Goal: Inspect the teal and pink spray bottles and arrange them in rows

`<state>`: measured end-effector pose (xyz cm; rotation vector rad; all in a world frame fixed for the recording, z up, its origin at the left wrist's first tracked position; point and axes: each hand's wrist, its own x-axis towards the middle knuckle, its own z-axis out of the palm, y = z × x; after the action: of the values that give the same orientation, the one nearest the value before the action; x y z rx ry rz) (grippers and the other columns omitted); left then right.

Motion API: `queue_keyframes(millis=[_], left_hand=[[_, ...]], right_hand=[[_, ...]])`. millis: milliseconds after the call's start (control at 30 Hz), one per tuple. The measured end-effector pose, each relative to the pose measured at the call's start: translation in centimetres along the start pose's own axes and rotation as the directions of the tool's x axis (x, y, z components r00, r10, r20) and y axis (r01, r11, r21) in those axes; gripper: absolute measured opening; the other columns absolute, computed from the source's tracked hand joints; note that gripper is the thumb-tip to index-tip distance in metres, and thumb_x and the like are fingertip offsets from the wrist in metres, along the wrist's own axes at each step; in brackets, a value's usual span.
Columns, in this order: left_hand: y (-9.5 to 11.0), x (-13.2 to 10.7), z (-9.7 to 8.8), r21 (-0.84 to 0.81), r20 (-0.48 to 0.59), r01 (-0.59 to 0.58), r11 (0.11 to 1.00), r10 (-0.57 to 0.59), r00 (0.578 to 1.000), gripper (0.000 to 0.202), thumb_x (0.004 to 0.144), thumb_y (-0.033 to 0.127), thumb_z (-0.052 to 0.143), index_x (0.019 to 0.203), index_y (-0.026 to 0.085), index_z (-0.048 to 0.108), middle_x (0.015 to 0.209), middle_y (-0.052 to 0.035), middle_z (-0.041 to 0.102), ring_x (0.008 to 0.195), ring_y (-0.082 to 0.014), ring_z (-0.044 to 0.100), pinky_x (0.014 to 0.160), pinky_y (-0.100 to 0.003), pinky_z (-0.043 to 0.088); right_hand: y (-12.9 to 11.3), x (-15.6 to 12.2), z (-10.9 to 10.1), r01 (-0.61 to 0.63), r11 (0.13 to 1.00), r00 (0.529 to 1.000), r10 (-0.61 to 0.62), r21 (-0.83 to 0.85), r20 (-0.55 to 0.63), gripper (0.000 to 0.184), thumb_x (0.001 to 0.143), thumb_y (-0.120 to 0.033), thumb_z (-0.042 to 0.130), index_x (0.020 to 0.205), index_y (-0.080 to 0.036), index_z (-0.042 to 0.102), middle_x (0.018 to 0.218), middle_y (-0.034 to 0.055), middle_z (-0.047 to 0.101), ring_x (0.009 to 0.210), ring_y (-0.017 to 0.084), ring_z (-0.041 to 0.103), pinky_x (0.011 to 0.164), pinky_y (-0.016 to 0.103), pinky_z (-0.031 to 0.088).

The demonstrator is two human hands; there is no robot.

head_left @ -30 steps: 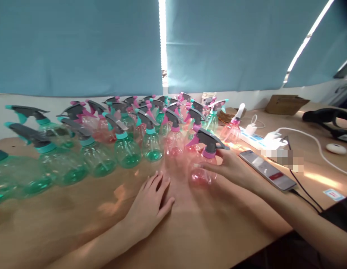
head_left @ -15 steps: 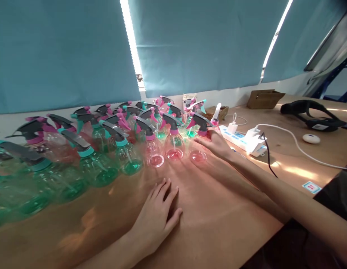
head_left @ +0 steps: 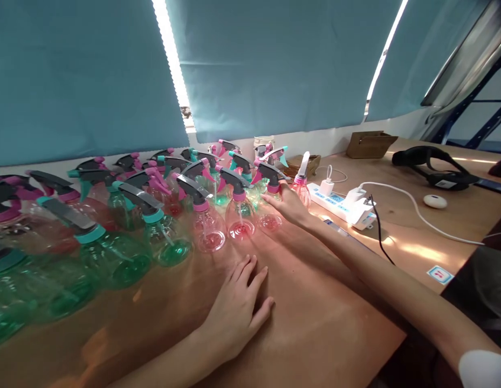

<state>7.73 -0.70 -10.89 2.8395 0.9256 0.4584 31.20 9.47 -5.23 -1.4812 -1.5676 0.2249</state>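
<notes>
My right hand (head_left: 287, 203) is closed around the neck of a pink spray bottle (head_left: 269, 221), which stands upright on the table with a grey-and-pink trigger head. Beside it on the left stands another clear pink spray bottle (head_left: 241, 228), then a third pink spray bottle (head_left: 210, 239). Flat on the brown tabletop (head_left: 315, 302) rests my left hand (head_left: 240, 302), fingers spread and holding nothing. A green spray bottle (head_left: 173, 250) with a teal collar is among the nearest bottles to its upper left.
Several more pink and green bottles crowd the left and back. Right of my right hand are a pink bottle with a white top (head_left: 302, 186), a white power strip (head_left: 339, 203) and cables. Farther right lie a cardboard box (head_left: 370, 145), a black headset (head_left: 434, 167) and a white puck (head_left: 435, 201).
The view has swung somewhat to the right. The bottle in my right hand stands slightly closer to its left neighbour. My left hand still lies flat on the table.
</notes>
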Motion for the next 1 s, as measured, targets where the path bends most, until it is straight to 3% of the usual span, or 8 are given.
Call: queue_keyframes(millis=[267, 467, 567, 633, 767, 867, 1000], left_hand=[[-0.1, 1.7, 0.6, -0.023, -0.001, -0.011, 1.0, 0.011, 1.0, 0.047, 0.094, 0.039, 0.05, 0.135, 0.016, 0.05, 0.147, -0.016, 0.042, 0.137, -0.0325, 0.035, 0.109, -0.054, 0.034], [-0.4, 1.4, 0.6, -0.027, -0.014, -0.018, 0.999, 0.018, 1.0, 0.047, 0.096, 0.04, 0.048, 0.137, 0.018, 0.049, 0.15, -0.0139, 0.039, 0.137, -0.0322, 0.035, 0.109, -0.054, 0.034], [-0.6, 1.4, 0.7, -0.016, -0.017, -0.023, 1.0, 0.023, 1.0, 0.047, 0.096, 0.04, 0.047, 0.138, 0.019, 0.048, 0.15, -0.0129, 0.039, 0.138, -0.0317, 0.035, 0.109, -0.054, 0.035], [-0.7, 1.4, 0.7, -0.008, -0.021, -0.028, 1.0, 0.028, 0.999, 0.047, 0.097, 0.04, 0.046, 0.138, 0.019, 0.048, 0.15, -0.0127, 0.04, 0.137, -0.0317, 0.036, 0.109, -0.055, 0.035], [-1.0, 1.5, 0.8, 0.003, -0.03, -0.038, 0.999, 0.038, 0.999, 0.047, 0.097, 0.042, 0.044, 0.139, 0.021, 0.047, 0.15, -0.0115, 0.04, 0.136, -0.0324, 0.038, 0.107, -0.056, 0.038], [-1.1, 1.4, 0.8, 0.011, -0.037, -0.033, 0.999, 0.033, 0.999, 0.047, 0.098, 0.043, 0.043, 0.14, 0.022, 0.047, 0.149, -0.0103, 0.041, 0.136, -0.0323, 0.039, 0.106, -0.055, 0.039], [-1.3, 1.3, 0.8, 0.028, -0.04, -0.04, 0.999, 0.041, 0.998, 0.047, 0.097, 0.044, 0.045, 0.14, 0.023, 0.047, 0.148, -0.0098, 0.042, 0.134, -0.0328, 0.041, 0.106, -0.054, 0.041]], right_hand=[[-0.6, 0.0, 0.5, 0.006, 1.0, 0.998, -0.005, 0.003, -0.055, 0.034, 0.079, -0.041, 0.061, 0.103, -0.021, 0.05, 0.099, 0.0107, 0.064, 0.093, 0.03, 0.061, 0.084, 0.044, 0.046], [-0.7, -1.9, -1.9, 0.015, 1.0, 0.998, -0.014, 0.013, -0.061, 0.048, 0.078, -0.049, 0.065, 0.113, -0.018, 0.051, 0.121, 0.0167, 0.062, 0.112, 0.031, 0.059, 0.093, 0.046, 0.047], [-0.8, -3.1, -4.0, -0.003, 1.0, 0.999, 0.003, 0.012, -0.041, 0.039, 0.082, -0.045, 0.063, 0.109, -0.018, 0.057, 0.112, 0.0127, 0.068, 0.102, 0.025, 0.065, 0.085, 0.038, 0.052], [-0.6, -3.6, -5.5, -0.029, 0.999, 0.999, 0.028, -0.016, -0.043, 0.027, 0.084, -0.043, 0.06, 0.096, -0.019, 0.062, 0.096, 0.0084, 0.071, 0.086, 0.021, 0.067, 0.074, 0.034, 0.054], [0.6, -3.2, -7.6, -0.129, 0.982, 0.981, 0.105, -0.141, -0.163, 0.025, 0.083, -0.045, 0.059, 0.076, -0.021, 0.062, 0.079, 0.0057, 0.069, 0.071, 0.021, 0.063, 0.068, 0.037, 0.049], [2.0, -1.9, -7.6, -0.21, 0.956, 0.951, 0.151, -0.206, -0.27, 0.035, 0.079, -0.053, 0.062, 0.087, -0.019, 0.061, 0.094, 0.0116, 0.068, 0.086, 0.028, 0.063, 0.075, 0.042, 0.047], [3.1, -0.1, -6.2, -0.239, 0.937, 0.942, 0.16, -0.254, -0.295, 0.053, 0.072, -0.067, 0.063, 0.094, -0.019, 0.06, 0.099, 0.0148, 0.067, 0.094, 0.033, 0.061, 0.076, 0.043, 0.046]])
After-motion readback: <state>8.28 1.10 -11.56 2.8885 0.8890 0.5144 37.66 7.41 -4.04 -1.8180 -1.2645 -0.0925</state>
